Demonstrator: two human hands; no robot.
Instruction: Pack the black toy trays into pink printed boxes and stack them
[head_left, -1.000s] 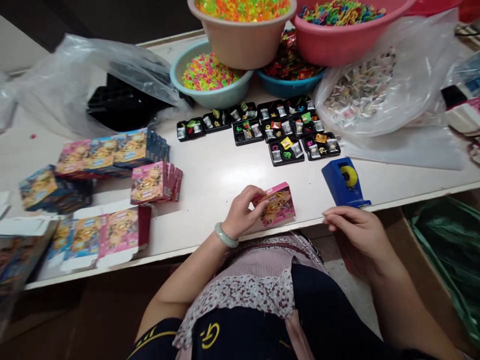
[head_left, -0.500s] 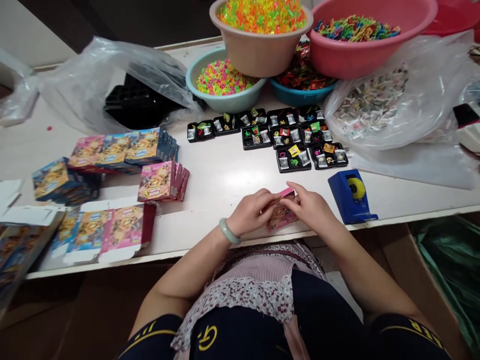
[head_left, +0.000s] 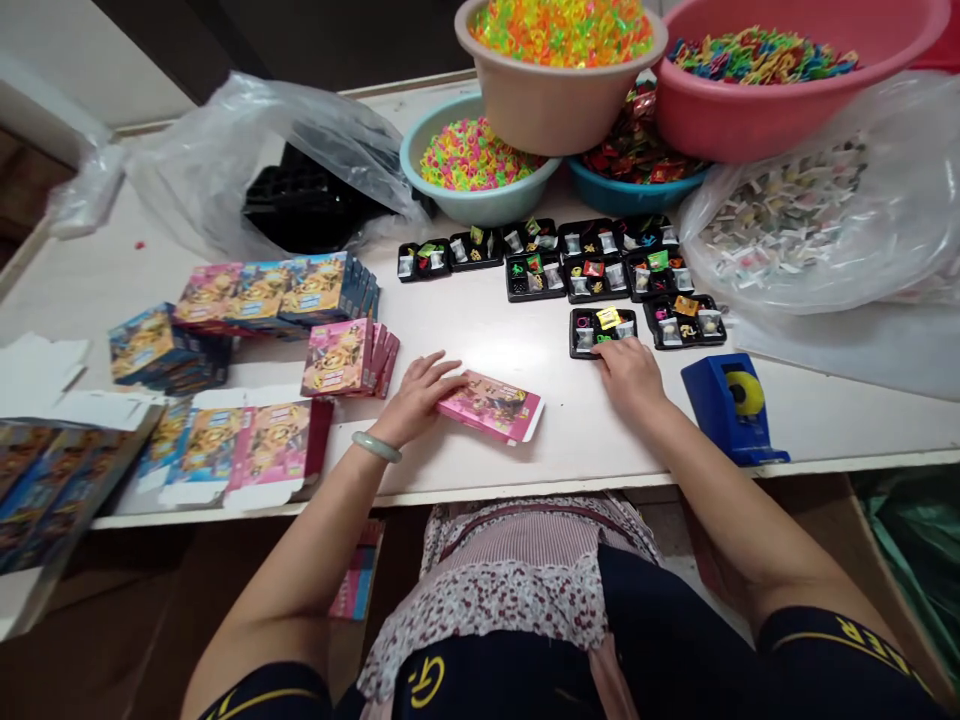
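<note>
Your left hand [head_left: 418,396] lies open, fingers pinning the flat pink carton [head_left: 490,405] to the bench [head_left: 525,350] so it cannot slide. At two o'clock from it, your right hand [head_left: 628,368] pinches the nearest black tray [head_left: 592,328] by its edge.

The pink basin [head_left: 795,110] and beige basin [head_left: 559,105] at the far side are cut off by the top edge, the small pieces in the black trays [head_left: 600,280] are too tiny to identify, and the flat cartons [head_left: 30,480] at the left edge are blurred.
</note>
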